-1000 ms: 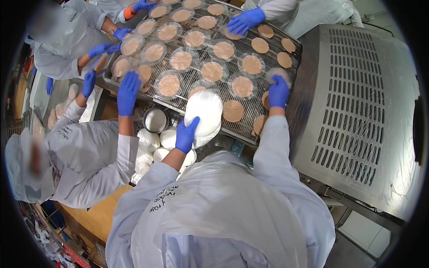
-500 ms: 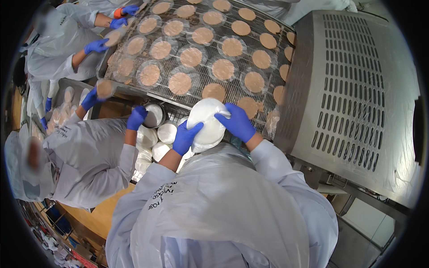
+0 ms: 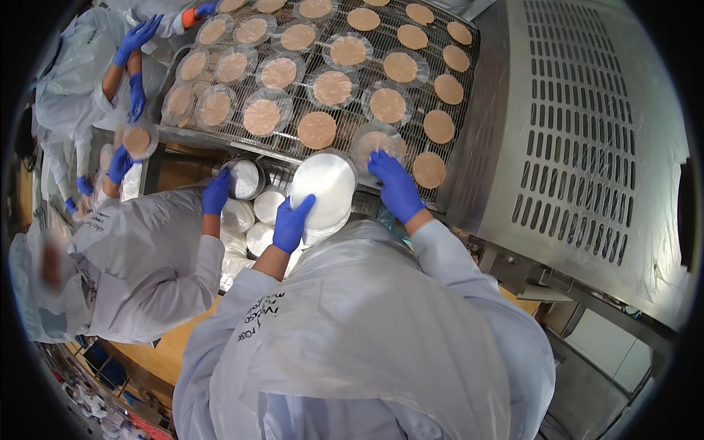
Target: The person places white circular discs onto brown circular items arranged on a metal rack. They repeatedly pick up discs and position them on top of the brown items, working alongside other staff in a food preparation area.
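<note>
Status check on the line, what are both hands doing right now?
Left hand grips white disc stack. Right hand presses film disc on conveyor. Co-worker's hand beside stack.

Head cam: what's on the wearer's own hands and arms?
Both the left hand and right hand wear blue disposable gloves. Sleeves are long, pale grey-white coat fabric, under a thin translucent plastic apron. Dark print runs along the left sleeve.

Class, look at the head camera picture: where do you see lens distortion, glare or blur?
Head view: the wire conveyor edge and grey vented housing bow toward a dark round rim; the white disc stack in the left hand is glare-washed; the co-worker's face is blurred.
</note>
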The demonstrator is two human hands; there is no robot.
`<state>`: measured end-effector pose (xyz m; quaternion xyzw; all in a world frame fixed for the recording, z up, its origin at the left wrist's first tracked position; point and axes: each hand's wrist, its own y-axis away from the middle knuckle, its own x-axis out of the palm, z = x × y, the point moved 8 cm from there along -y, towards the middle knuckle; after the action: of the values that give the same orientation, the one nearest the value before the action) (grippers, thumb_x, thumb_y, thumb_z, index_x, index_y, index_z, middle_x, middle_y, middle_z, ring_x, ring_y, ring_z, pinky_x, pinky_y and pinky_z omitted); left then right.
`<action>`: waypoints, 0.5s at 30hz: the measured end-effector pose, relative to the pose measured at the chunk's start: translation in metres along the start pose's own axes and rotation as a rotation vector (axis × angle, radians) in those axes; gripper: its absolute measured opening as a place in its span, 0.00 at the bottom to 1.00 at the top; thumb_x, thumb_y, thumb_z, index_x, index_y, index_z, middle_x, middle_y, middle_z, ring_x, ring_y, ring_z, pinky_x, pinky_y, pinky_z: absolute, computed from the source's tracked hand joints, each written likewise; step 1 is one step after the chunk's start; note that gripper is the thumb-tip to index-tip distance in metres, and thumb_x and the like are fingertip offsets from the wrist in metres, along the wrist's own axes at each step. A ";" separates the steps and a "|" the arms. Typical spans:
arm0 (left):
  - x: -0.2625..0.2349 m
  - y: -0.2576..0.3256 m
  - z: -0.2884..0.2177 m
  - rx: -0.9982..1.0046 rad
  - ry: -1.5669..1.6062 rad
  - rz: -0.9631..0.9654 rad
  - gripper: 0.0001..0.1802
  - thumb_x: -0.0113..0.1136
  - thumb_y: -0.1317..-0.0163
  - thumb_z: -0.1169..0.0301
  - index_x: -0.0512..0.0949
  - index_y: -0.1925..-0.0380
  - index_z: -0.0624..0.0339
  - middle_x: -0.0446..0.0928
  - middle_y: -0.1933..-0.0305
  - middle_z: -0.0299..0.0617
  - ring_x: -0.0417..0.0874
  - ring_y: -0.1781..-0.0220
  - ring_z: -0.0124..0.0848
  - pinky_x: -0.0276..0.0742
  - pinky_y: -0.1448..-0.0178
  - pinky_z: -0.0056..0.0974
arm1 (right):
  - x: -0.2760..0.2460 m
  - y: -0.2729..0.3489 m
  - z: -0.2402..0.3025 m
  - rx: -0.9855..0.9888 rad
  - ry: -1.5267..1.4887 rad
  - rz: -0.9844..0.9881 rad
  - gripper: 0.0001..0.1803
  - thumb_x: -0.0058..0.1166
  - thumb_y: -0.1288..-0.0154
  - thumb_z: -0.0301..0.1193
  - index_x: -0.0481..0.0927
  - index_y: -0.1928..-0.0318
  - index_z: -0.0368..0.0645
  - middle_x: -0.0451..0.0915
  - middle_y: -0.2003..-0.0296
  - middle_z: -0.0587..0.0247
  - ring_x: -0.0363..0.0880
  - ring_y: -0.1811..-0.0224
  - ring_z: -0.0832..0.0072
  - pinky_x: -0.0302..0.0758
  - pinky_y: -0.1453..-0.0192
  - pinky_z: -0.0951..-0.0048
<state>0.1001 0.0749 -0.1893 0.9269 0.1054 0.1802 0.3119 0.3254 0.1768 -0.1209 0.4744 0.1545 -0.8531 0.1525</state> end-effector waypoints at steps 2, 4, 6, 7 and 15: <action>-0.003 -0.006 0.009 -0.007 -0.007 -0.014 0.17 0.62 0.41 0.67 0.77 0.55 0.65 0.80 0.59 0.40 0.80 0.60 0.26 0.76 0.55 0.31 | 0.002 0.019 -0.044 0.305 -0.192 0.246 0.25 0.40 0.48 0.13 0.72 0.48 0.38 0.70 0.44 0.47 0.66 0.38 0.55 0.61 0.33 0.63; 0.002 -0.009 0.012 -0.012 -0.009 -0.028 0.17 0.62 0.41 0.67 0.77 0.55 0.65 0.80 0.59 0.40 0.80 0.60 0.26 0.76 0.55 0.31 | -0.025 0.023 -0.060 0.258 -0.061 0.008 0.22 0.42 0.48 0.13 0.73 0.50 0.38 0.71 0.46 0.47 0.68 0.40 0.55 0.63 0.35 0.63; 0.008 -0.001 0.008 -0.013 -0.020 -0.035 0.17 0.62 0.41 0.67 0.77 0.55 0.65 0.80 0.58 0.40 0.80 0.60 0.26 0.76 0.55 0.31 | -0.031 0.049 -0.060 0.149 0.294 -0.190 0.19 0.44 0.47 0.14 0.76 0.54 0.38 0.75 0.50 0.48 0.73 0.45 0.56 0.67 0.40 0.64; 0.007 0.002 0.009 -0.003 -0.007 -0.045 0.18 0.62 0.42 0.67 0.76 0.55 0.65 0.80 0.58 0.40 0.80 0.60 0.26 0.76 0.55 0.31 | -0.039 0.046 -0.034 0.143 0.144 -0.113 0.17 0.45 0.46 0.16 0.76 0.54 0.37 0.76 0.51 0.47 0.73 0.45 0.55 0.67 0.39 0.64; -0.019 0.003 -0.008 0.017 0.011 -0.039 0.19 0.63 0.42 0.67 0.76 0.53 0.66 0.79 0.58 0.42 0.80 0.60 0.27 0.76 0.55 0.32 | -0.011 -0.078 -0.059 0.200 0.088 -0.278 0.18 0.42 0.40 0.22 0.75 0.49 0.40 0.73 0.47 0.50 0.67 0.41 0.53 0.63 0.37 0.61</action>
<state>0.0801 0.0715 -0.1864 0.9262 0.1266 0.1785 0.3069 0.3439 0.2732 -0.1321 0.4981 0.1395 -0.8556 -0.0217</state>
